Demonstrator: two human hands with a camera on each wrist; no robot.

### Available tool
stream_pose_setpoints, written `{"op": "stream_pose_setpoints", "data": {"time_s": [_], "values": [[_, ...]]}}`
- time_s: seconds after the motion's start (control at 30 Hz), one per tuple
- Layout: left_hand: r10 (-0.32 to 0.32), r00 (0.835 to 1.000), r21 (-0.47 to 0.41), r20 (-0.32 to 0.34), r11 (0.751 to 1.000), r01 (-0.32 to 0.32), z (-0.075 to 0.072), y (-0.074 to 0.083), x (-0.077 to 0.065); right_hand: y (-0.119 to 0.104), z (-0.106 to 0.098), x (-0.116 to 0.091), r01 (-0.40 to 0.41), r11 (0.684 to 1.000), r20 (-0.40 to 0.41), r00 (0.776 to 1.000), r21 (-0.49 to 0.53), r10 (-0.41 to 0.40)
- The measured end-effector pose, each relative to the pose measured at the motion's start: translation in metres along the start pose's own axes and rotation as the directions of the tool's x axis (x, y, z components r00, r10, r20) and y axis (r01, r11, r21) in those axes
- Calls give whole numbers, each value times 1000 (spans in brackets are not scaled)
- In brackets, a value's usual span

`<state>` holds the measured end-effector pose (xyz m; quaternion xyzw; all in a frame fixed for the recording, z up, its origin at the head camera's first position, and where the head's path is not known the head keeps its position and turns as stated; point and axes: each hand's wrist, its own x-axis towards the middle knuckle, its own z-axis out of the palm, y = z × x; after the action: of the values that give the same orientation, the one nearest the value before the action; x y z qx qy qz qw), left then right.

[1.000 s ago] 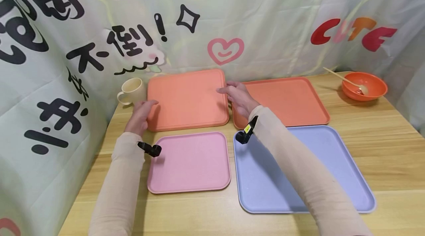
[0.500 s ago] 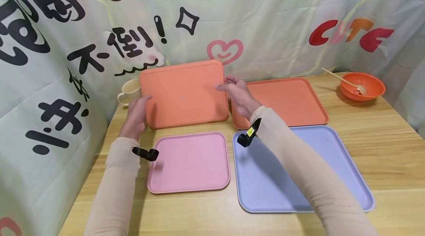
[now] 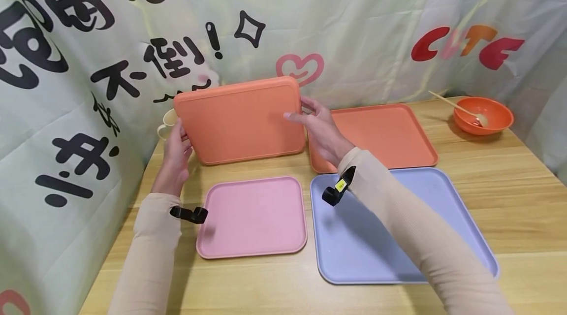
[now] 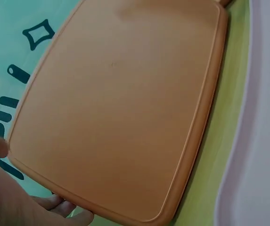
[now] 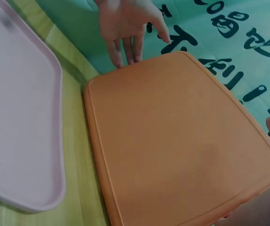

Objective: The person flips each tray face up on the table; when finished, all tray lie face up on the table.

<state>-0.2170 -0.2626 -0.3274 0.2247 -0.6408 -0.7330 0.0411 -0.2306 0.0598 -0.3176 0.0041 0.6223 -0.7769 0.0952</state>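
An orange tray (image 3: 239, 123), its smooth underside toward me, is tilted up steeply in the head view. My left hand (image 3: 174, 157) is at its left edge. In the right wrist view this left hand's fingers (image 5: 125, 49) look straight, their tips against the edge, thumb spread apart. My right hand (image 3: 323, 128) holds the right edge, its thumb over the tray's face and fingers partly hidden behind. A cream mug (image 3: 166, 125) shows partly behind the tray's left corner.
Flat on the wooden table (image 3: 257, 283) lie a pink tray (image 3: 252, 216) in front, a blue tray (image 3: 367, 236) at right and another orange tray (image 3: 381, 133) behind it. An orange bowl (image 3: 487, 113) with a wooden spoon (image 3: 456, 106) stands back right. Printed cloth (image 3: 354, 19) hangs behind.
The left orange tray was lying nearly flat and has tipped up, its far edge rising. My left hand has moved slightly left and up along its edge; the other trays have stayed.
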Motion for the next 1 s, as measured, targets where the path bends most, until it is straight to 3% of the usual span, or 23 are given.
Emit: {"op": "stream_pose_setpoints", "data": {"time_s": [0.23,0.5,1.0], "values": [[-20,999,-30,-28,999,19,-4,-1,-10,3,-1,-9,75,995,31,997,64,-77],[-44,999,-171,-29,985,38,-11,-4,-17,5,-3,-22,65,994,81,994,84,-72],[-37,999,-165,27,986,41,-21,-9,-21,14,-16,-37,-5,996,108,994,89,-4]]}}
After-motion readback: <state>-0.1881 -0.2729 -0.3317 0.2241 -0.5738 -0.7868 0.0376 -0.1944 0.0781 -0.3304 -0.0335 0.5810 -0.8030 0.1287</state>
